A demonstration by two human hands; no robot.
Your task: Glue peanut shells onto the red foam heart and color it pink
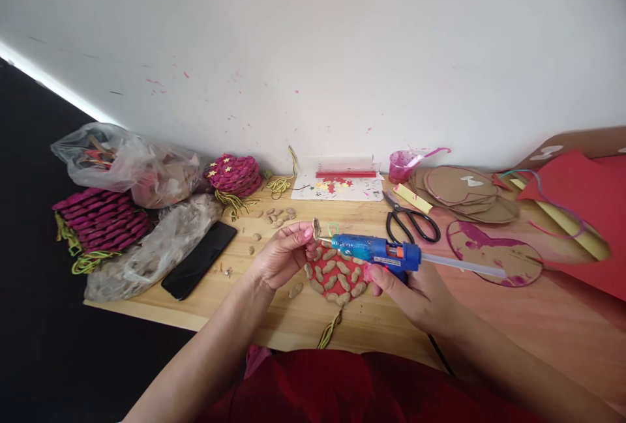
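My right hand grips a blue glue gun with a clear glue stick poking out of its back. The nozzle points left at a peanut shell half pinched in the fingers of my left hand. Below both hands lies a red card shape covered with rows of glued peanut shells, a yellow-green tassel hanging from its bottom tip.
On the wooden table lie loose peanuts, a black phone, black scissors, plastic bags, magenta shell pieces, cardboard discs, a pink cup and red paper. A white wall stands behind.
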